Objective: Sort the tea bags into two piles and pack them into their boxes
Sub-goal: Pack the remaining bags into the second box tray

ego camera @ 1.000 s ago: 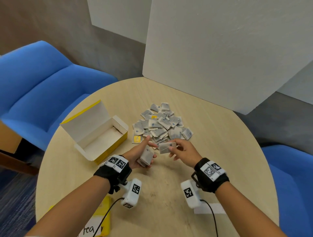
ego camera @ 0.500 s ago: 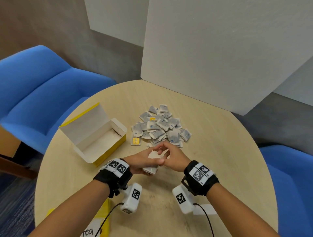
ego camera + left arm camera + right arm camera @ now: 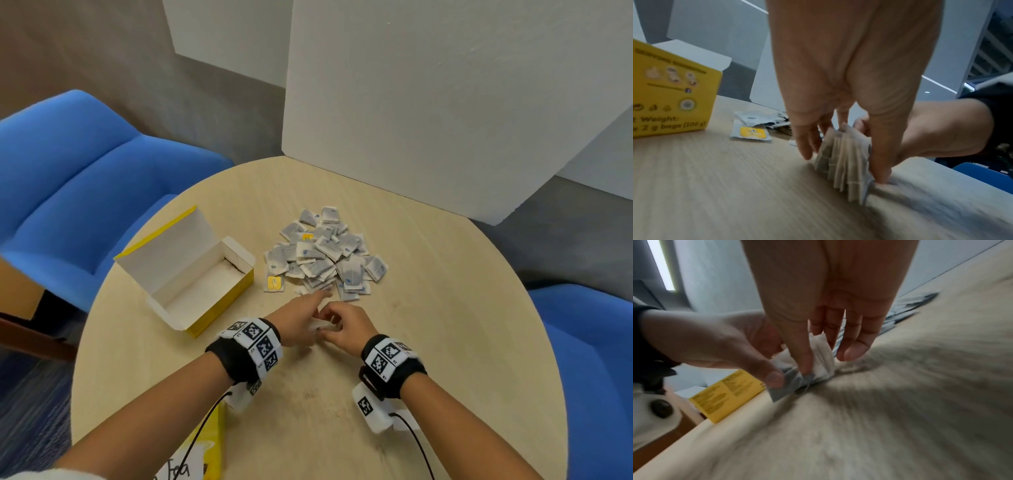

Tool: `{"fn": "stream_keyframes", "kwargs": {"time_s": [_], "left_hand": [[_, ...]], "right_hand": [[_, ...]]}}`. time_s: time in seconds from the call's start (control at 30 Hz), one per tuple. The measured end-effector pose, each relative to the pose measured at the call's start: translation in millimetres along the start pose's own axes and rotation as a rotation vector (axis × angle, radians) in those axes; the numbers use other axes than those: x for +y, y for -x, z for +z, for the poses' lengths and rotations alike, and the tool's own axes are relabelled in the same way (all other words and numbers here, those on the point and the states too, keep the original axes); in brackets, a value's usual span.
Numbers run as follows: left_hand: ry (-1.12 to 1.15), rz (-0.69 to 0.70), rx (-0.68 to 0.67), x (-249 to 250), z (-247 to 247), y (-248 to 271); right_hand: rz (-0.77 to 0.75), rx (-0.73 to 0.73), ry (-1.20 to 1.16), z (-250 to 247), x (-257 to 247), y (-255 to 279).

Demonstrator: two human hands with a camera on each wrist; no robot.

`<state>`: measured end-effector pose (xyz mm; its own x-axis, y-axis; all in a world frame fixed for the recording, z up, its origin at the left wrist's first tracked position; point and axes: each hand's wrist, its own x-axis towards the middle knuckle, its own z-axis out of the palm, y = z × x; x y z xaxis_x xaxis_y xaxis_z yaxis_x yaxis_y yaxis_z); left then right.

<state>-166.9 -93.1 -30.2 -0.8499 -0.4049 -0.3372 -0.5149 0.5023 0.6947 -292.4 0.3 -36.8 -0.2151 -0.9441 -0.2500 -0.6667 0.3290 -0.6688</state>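
My left hand (image 3: 294, 323) and my right hand (image 3: 346, 325) are close together near my edge of the round light wooden table (image 3: 445, 308). Between them I hold a small stack of grey paper tea bags (image 3: 844, 155), standing on its edge on the table. My left thumb and fingers squeeze the stack from both sides. My left pointing finger sticks out toward the big pile. My right thumb and fingers are curled and pinch the same stack from the other side.

The big messy pile of grey tea bags (image 3: 325, 253) lies farther out on the table. One tea bag with a yellow tag (image 3: 274, 283) lies flat beside it. The open yellow cardboard box (image 3: 191, 274) sits to the left and looks empty.

A moment ago my right hand held one loose tea bag up near the pile. Now that bag is not apart any more, and both hands have dropped down to the table with the stack.
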Motion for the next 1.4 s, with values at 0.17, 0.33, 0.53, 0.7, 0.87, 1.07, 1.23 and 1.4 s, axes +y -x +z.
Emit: {"fn": "stream_keyframes", "kwargs": {"time_s": [0.17,0.33,0.53,0.7,0.87,1.07,1.23,1.4], "left_hand": [[-0.241,-0.157,-0.002,-17.5,1.6,3.0],[-0.177,-0.209,-0.039,-15.1,4.7,-1.2],[-0.169,-0.198,-0.018,-10.5,5.1,-5.5],[-0.107,-0.200,0.017,-7.0,7.5,-5.5],[-0.112,-0.171,0.054,-4.9,9.0,-7.1],[-0.226,-0.156,0.030,-6.4,7.5,-2.3],[-0.432,-0.131,0.062,-6.4,10.4,-2.7],[-0.537,-0.046,0.069,-5.4,10.4,-5.0]], "right_hand": [[0.017,0.047,-0.031,-0.8,12.0,-1.7],[-0.004,-0.002,-0.011,8.9,8.3,-4.6],[0.041,-0.029,0.098,16.5,5.0,-8.3],[0.043,-0.014,0.135,18.0,1.6,-9.9],[0.043,-0.054,0.097,8.7,1.8,-9.9],[0.310,0.352,-0.125,-42.9,14.4,-36.7],[0.447,0.297,0.020,-39.7,19.8,-60.3],[0.432,0.347,0.005,-34.7,25.2,-59.5]]}}
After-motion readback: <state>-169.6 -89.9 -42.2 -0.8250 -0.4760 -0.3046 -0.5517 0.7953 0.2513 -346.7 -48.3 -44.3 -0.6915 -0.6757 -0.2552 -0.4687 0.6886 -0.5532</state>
